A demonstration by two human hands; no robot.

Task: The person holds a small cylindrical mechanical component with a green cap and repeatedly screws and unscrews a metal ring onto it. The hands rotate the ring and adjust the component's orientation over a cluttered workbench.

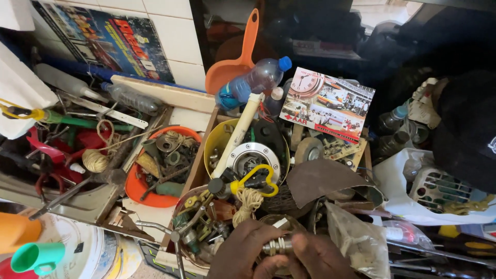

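Observation:
My left hand point(243, 253) and my right hand point(323, 257) meet at the bottom middle of the head view. Together they hold a small metal threaded fitting point(278, 246) between the fingertips. Just above the hands lie a tuft of twine point(248, 201) and a yellow plastic handle point(254, 181) on a cluttered wooden box. A round metal disc part point(253, 157) sits in a yellow bowl point(219, 139) behind them.
An orange bowl point(135, 186) of scrap metal sits left. A blue-capped plastic bottle point(253, 82), an orange scoop point(235, 59), a printed card point(326, 103), brown sandpaper point(323, 178), a plastic bag point(359, 240) and a green funnel point(36, 257) crowd around.

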